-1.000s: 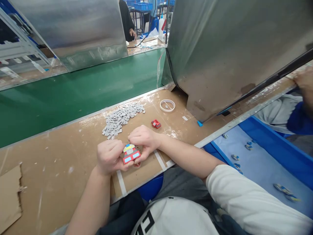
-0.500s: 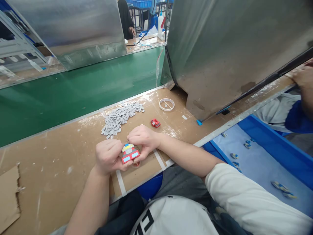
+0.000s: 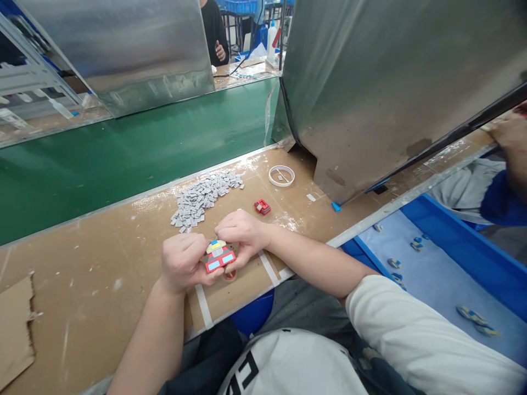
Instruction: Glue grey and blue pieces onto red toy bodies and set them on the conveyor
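Between my two hands is a small flat toy-like piece [image 3: 218, 255], red at the bottom with light blue panels, grey in the middle, yellow and blue on top. My left hand [image 3: 184, 260] is closed on its left side, thumb along the lower edge. My right hand [image 3: 242, 237] grips its right side, fingers curled by the top. Just beyond the hands lies a heap of small grey tiles [image 3: 197, 200]. A red piece [image 3: 262, 207] with a hollow in it rests past my right hand. A round reddish object [image 3: 230, 275], partly hidden, sits under the held piece.
A white ring [image 3: 281, 176] lies near the metal panel [image 3: 379, 82] on the right. Blue-walled bin [image 3: 465, 236] at lower right holds several blue and yellow pieces. Torn cardboard [image 3: 16, 329] is at the left. A green board [image 3: 135, 148] borders the table's back; a co-worker's hand [image 3: 220, 51] shows beyond.
My hands keep the same grip on the piece, with hardly any movement. Across the board, the co-worker's hand has shifted slightly. The whole view has drifted a little.
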Available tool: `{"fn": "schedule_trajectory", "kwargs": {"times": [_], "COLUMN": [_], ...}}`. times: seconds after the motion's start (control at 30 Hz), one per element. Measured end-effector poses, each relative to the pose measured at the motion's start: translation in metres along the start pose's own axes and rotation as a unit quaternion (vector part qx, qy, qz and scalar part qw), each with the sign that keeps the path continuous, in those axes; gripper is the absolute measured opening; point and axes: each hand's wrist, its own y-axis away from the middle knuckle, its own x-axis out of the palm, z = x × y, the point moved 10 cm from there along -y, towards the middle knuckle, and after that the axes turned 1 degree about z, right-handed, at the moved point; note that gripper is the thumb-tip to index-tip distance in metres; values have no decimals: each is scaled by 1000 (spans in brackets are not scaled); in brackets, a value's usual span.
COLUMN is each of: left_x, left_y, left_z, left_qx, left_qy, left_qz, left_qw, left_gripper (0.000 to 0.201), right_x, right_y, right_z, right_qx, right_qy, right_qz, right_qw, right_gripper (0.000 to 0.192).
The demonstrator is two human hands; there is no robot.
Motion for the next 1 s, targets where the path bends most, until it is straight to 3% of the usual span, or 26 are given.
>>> {"fn": "schedule_trajectory", "kwargs": {"times": [0.63, 0.77, 1.0], "left_x": [2, 3, 4], "left_y": [1, 5, 20], "left_z": [2, 7, 39], "left_qx": [-14, -8, -11], "left_qy": [1, -27, -148], "left_qz": [14, 16, 35], "left_qw": [1000, 999, 988], "left_gripper": [56, 61, 44], "right_x": [-5, -13, -10], "right_y": [2, 6, 7], "right_z": [-2, -7, -46], "right_qx": [0, -9, 103], "right_qy": [-36, -73, -201], "right_qz": [-51, -93, -79], "right_qw": [998, 993, 971], "right_gripper": [63, 60, 62]}}
